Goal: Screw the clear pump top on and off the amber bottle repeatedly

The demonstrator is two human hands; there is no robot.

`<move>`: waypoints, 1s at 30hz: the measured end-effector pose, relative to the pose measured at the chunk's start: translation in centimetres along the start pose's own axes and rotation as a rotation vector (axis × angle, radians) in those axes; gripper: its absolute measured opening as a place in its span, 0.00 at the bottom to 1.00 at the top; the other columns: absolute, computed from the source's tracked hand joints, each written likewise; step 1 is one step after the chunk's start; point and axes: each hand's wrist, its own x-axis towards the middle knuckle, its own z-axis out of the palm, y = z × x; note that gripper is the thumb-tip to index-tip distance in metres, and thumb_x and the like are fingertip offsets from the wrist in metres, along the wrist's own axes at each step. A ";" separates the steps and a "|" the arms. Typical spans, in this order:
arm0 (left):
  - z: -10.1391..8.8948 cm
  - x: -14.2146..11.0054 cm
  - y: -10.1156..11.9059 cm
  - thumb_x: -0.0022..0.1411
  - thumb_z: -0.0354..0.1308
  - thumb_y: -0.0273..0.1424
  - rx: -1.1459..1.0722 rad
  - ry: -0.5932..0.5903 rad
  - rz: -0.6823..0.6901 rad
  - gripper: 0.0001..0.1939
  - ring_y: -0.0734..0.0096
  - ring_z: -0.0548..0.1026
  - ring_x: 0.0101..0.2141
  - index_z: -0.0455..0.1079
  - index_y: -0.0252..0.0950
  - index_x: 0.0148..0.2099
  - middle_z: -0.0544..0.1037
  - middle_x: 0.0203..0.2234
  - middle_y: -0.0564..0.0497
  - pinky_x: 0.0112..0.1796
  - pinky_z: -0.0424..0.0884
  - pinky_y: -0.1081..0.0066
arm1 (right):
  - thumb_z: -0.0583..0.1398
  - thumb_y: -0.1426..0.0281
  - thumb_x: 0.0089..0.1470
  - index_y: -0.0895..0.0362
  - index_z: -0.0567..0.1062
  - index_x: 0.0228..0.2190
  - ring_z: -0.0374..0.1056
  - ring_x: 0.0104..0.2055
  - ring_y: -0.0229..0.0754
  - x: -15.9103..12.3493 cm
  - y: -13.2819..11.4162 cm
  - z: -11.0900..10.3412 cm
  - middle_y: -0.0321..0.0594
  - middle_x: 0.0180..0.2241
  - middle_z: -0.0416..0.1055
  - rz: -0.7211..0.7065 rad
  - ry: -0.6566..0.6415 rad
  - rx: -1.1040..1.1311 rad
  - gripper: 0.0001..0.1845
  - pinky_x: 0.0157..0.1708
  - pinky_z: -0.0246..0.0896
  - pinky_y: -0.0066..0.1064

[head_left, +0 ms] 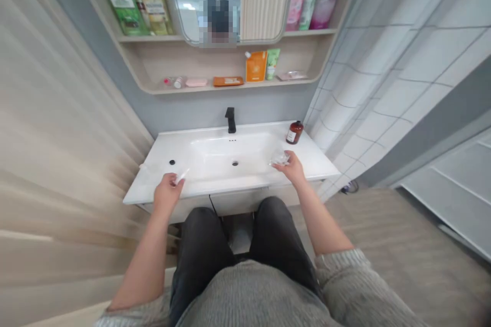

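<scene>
A home bathroom is being shown, with a white washbasin (230, 161) and black faucet (230, 120) being backed by a mirror (192, 10), while toiletries (256, 66) are being kept on a shelf (199, 61) beside tiled walls (402, 87).

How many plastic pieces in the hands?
2: a crumpled clear plastic piece at the fingers of the right hand, and a small pale piece at the left hand, partly hidden by its fingers. Its material is hard to tell.
</scene>
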 end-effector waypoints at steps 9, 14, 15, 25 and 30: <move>-2.7 -3.1 15.7 0.68 0.64 0.51 -0.468 -0.314 0.305 0.22 0.65 0.75 0.34 0.82 0.39 0.49 0.84 0.38 0.49 0.40 0.71 0.66 | 0.80 0.51 0.41 0.51 0.75 0.57 0.78 0.41 0.47 -7.4 -7.4 4.8 0.41 0.48 0.81 -0.091 -0.379 0.182 0.45 0.43 0.76 0.40; -3.6 -3.5 19.8 0.68 0.65 0.50 -0.420 -0.371 0.389 0.19 0.67 0.71 0.31 0.83 0.38 0.44 0.79 0.29 0.52 0.35 0.65 0.67 | 0.82 0.54 0.41 0.50 0.77 0.57 0.77 0.44 0.48 -10.3 -10.1 5.8 0.39 0.47 0.82 -0.158 -0.480 0.182 0.44 0.44 0.74 0.38; -3.8 -3.5 20.3 0.68 0.66 0.49 -0.398 -0.379 0.402 0.19 0.67 0.71 0.30 0.83 0.38 0.43 0.79 0.28 0.52 0.34 0.64 0.67 | 0.82 0.54 0.41 0.50 0.77 0.57 0.77 0.43 0.48 -10.7 -10.4 5.9 0.39 0.46 0.82 -0.160 -0.491 0.182 0.44 0.44 0.74 0.37; -6.7 -3.8 22.6 0.70 0.66 0.44 -0.052 -0.440 0.522 0.15 0.62 0.77 0.32 0.85 0.39 0.42 0.85 0.31 0.49 0.36 0.64 0.66 | 0.83 0.59 0.40 0.50 0.77 0.57 0.79 0.48 0.51 -12.3 -11.5 5.6 0.40 0.50 0.83 -0.188 -0.519 0.170 0.44 0.49 0.74 0.38; -5.9 -4.6 24.7 0.71 0.64 0.42 0.225 -0.560 0.606 0.14 0.55 0.82 0.37 0.85 0.38 0.41 0.87 0.36 0.42 0.39 0.69 0.64 | 0.83 0.62 0.41 0.51 0.77 0.58 0.80 0.46 0.51 -12.8 -13.3 5.2 0.40 0.47 0.84 -0.207 -0.536 0.086 0.44 0.47 0.71 0.37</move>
